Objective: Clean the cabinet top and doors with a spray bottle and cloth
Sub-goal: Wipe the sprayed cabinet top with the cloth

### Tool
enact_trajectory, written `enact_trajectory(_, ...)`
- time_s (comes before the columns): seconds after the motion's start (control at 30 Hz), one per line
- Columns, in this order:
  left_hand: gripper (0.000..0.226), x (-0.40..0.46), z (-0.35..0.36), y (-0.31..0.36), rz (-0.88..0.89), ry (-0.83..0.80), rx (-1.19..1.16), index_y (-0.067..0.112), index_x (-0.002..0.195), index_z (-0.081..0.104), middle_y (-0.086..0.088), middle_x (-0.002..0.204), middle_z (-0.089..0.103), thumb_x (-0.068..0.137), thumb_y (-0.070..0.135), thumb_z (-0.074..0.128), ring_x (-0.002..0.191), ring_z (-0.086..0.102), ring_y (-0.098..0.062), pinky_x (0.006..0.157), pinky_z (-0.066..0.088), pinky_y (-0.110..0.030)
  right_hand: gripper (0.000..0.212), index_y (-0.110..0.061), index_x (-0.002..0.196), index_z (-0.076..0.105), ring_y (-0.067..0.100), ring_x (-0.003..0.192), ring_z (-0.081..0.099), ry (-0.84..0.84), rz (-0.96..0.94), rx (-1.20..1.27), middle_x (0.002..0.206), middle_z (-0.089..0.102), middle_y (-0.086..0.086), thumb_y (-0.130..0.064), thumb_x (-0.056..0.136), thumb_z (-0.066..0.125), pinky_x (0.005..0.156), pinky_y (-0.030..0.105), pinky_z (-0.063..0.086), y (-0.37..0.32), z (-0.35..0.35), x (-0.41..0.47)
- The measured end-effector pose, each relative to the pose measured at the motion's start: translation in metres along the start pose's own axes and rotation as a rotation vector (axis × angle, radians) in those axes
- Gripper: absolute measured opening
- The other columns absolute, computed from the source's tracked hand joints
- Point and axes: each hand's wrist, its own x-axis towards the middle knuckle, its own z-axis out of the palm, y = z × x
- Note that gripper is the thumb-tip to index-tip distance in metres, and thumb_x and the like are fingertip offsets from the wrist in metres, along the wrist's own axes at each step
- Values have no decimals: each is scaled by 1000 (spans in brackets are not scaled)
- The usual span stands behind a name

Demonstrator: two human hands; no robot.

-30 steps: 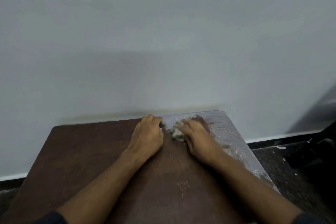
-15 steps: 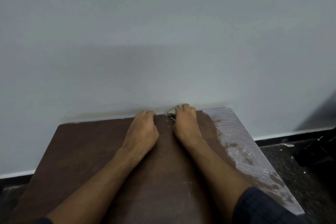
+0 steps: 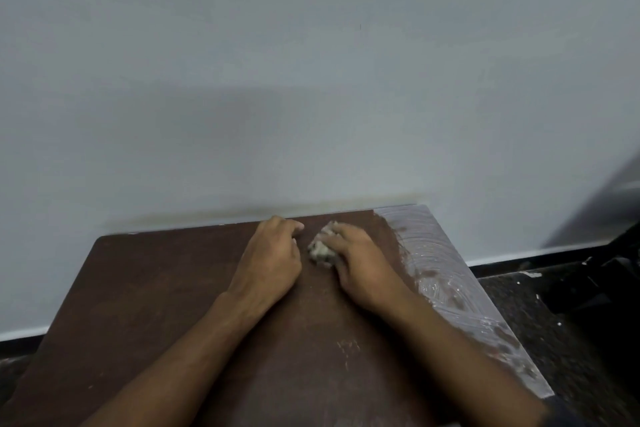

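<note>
The right hand point(image 3: 360, 263) grips a wadded cloth point(image 3: 322, 248) pressed on the brown cabinet top point(image 3: 156, 288). The left hand point(image 3: 273, 260) rests beside it, fingers curled, grasping nothing.

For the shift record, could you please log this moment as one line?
right hand: pressing cloth on cabinet top | left hand: resting beside it | white residue: right edge

Most of the cloth point(image 3: 322, 250) is being covered by the right hand point(image 3: 360, 263); only a crumpled pale wad is being shown. The cabinet top point(image 3: 156, 305) is being cropped by the bottom and left edges. Both forearms are being cut off below. The left hand's point(image 3: 273, 260) curled fingertips are being hidden underneath.
</note>
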Motion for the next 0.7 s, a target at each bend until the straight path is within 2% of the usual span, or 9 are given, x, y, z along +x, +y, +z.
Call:
enact_trajectory(0.07, 31, -4, 3, 3, 25, -15, -12, 14, 122, 62, 3, 118, 59, 93, 10, 51, 117, 50, -13, 103, 44, -30, 37, -19, 124, 68, 11, 125, 49, -85, -116, 29, 133, 60, 1, -5, 91, 58, 109, 7, 25, -11, -12, -47)
enact_trajectory(0.13, 29, -6, 6, 4, 54, -22, -4, 15, 119, 63, 3, 116, 60, 92, 10, 52, 113, 52, -14, 101, 45, -32, 44, -24, 131, 64, 5, 138, 41, -151, -160, 58, 145, 52, -6, -5, 92, 61, 115, 14, 25, -8, -23, -86)
enact_trajectory(0.2, 29, -8, 7, 4, 55, -35, 12, 15, 119, 64, 3, 115, 61, 93, 11, 51, 112, 52, -15, 100, 46, -33, 50, -27, 132, 63, 0, 138, 39, -153, -123, 47, 147, 50, -10, -2, 90, 60, 115, 12, 24, 10, -32, -95)
enact_trajectory(0.27, 31, -11, 4, 5, 30, -39, 18, 16, 121, 63, 4, 117, 60, 94, 11, 50, 113, 52, -13, 101, 46, -33, 49, -24, 133, 64, 7, 134, 43, -79, -14, 4, 143, 53, -4, -2, 89, 59, 112, 8, 21, 31, -30, -76)
enact_trajectory(0.4, 34, -14, -5, 6, -13, 18, 7, 14, 126, 60, 2, 120, 59, 94, 7, 47, 116, 50, -14, 102, 45, -32, 43, -17, 134, 63, 28, 132, 49, 63, 188, -76, 143, 54, 8, -11, 92, 59, 115, 30, 34, 38, 2, 0)
enact_trajectory(0.47, 34, -13, -7, 5, -15, 66, 38, 10, 122, 61, -3, 119, 60, 92, 5, 48, 115, 51, -20, 100, 44, -33, 39, -12, 128, 67, 28, 125, 53, 56, 165, -22, 135, 59, 12, -10, 90, 57, 112, 34, 40, 7, 24, 29)
enact_trajectory(0.57, 30, -7, -11, 3, -45, 119, 53, 6, 112, 63, -9, 107, 60, 85, 0, 49, 104, 53, -26, 90, 43, -31, 19, -7, 102, 71, 23, 98, 64, -58, -15, 162, 105, 69, 15, -14, 93, 55, 91, 41, 53, -45, 40, 35)
enact_trajectory(0.63, 30, -5, -12, 2, -44, 99, 67, 6, 111, 63, -9, 106, 60, 85, 1, 50, 105, 52, -25, 91, 41, -30, 18, -5, 103, 71, 23, 99, 63, -112, -100, 142, 108, 68, 14, -7, 93, 57, 90, 28, 49, -44, 35, 34)
enact_trajectory(0.7, 28, -5, -12, 2, 4, 70, 92, 8, 113, 62, -8, 110, 59, 87, 6, 53, 108, 51, -24, 95, 40, -31, 23, -10, 108, 73, 21, 102, 64, -66, -97, 99, 111, 69, 9, -5, 90, 60, 94, 14, 43, -15, 19, 41)
